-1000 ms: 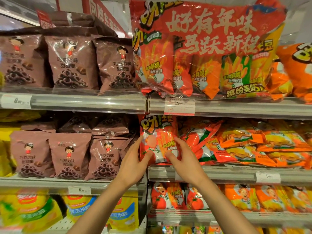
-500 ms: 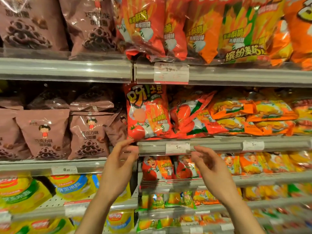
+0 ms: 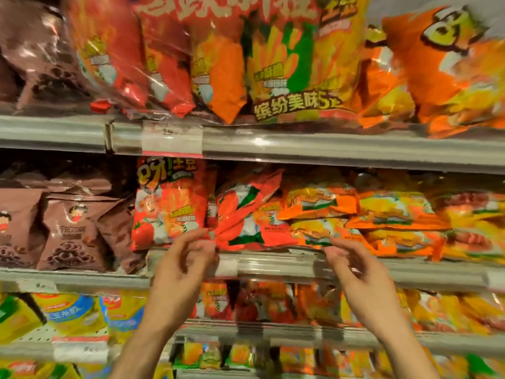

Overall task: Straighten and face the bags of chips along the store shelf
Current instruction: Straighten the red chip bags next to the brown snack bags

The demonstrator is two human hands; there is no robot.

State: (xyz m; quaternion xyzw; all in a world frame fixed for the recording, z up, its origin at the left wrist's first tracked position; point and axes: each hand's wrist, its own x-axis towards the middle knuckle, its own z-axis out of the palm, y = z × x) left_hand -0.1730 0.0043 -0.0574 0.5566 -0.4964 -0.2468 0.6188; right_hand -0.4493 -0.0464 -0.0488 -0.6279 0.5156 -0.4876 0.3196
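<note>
- Motion blur smears the print on every bag; the top-shelf packs are cut off above.
- One red chip bag [image 3: 169, 206] stands upright at the middle shelf's [image 3: 300, 265] front edge; fallen bags [image 3: 322, 214] beside it blur beyond counting.
- Left hand [image 3: 181, 265] and right hand [image 3: 358, 272] hover, fingers loosely curled, holding nothing.

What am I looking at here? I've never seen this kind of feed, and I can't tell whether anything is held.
There is no machine: the one view comes from a camera on a person's head, facing store shelves. The left hand and right hand reach toward the middle shelf. An upright red bag faces out there; beside it a tilted red bag slumps against flat-lying orange bags. Brown bags stand to the left. The fingers are loosely curled at the tilted bag's lower edge; blur hides whether they hold it.
</note>
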